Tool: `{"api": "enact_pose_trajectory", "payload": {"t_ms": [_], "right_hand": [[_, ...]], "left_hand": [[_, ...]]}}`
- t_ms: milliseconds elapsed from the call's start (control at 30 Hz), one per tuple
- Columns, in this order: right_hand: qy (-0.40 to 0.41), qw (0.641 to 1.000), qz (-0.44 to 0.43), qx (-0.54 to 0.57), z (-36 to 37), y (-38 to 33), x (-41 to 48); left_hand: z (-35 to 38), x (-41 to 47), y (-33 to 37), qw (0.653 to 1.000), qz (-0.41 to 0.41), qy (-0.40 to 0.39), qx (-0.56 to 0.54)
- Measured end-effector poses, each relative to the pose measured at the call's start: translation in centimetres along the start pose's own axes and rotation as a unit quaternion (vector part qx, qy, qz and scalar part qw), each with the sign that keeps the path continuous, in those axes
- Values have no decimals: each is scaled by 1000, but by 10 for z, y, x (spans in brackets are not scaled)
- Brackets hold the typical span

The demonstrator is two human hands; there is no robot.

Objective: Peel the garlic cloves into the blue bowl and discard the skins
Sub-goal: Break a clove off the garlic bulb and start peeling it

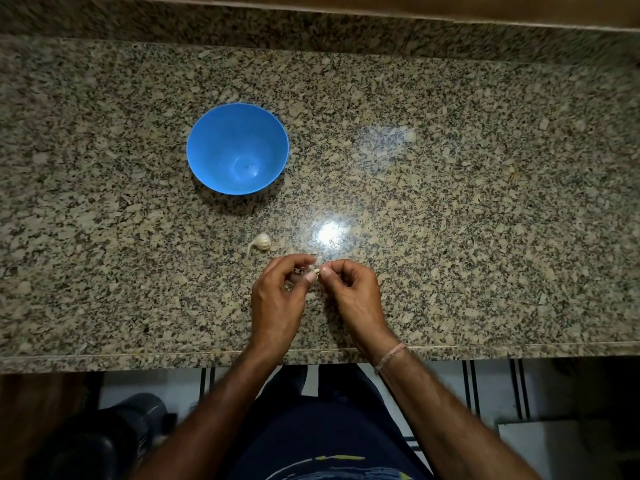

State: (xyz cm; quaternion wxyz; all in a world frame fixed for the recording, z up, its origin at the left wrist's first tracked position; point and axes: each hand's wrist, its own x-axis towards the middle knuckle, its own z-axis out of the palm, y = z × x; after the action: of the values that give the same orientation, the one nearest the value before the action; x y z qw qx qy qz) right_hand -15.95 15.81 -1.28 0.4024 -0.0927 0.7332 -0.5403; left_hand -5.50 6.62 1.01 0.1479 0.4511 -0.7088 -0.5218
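An empty blue bowl (237, 148) stands on the speckled granite counter (450, 202), left of centre. A small garlic bulb (261, 242) with a thin stem lies on the counter between the bowl and my hands. My left hand (277, 303) and my right hand (353, 296) meet just above the counter near its front edge. Both pinch a small pale garlic clove (316, 270) between thumb and fingertips. Most of the clove is hidden by my fingers.
The counter's front edge (138, 356) runs below my wrists, and a raised granite backsplash (311, 26) borders the far side. Below the counter, a dark bin-like object (114, 434) sits at the lower left on a tiled floor.
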Motion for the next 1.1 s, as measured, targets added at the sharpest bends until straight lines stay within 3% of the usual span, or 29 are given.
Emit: {"api": "enact_pose_trajectory", "payload": {"t_ms": [167, 300, 367, 533, 633, 933, 1100], "right_hand": [[8, 999, -24, -40, 1, -4, -1], [28, 981, -125, -147, 3, -9, -5], [31, 973, -154, -167, 4, -9, -4], [7, 994, -71, -88, 8, -13, -5], [0, 998, -38, -44, 8, -10, -5], [5, 999, -2, -43, 7, -10, 3], [16, 996, -18, -88, 8, -11, 6]], "left_hand": [[1, 4, -3, 998, 8, 23, 50], [1, 4, 0, 991, 38, 15, 126], [2, 7, -1, 994, 10, -2, 107], [5, 10, -1, 993, -103, -32, -41], [6, 11, 1, 989, -134, -35, -45], [2, 5, -4, 996, 14, -2, 92], [-8, 7, -10, 992, 9, 32, 120]]}}
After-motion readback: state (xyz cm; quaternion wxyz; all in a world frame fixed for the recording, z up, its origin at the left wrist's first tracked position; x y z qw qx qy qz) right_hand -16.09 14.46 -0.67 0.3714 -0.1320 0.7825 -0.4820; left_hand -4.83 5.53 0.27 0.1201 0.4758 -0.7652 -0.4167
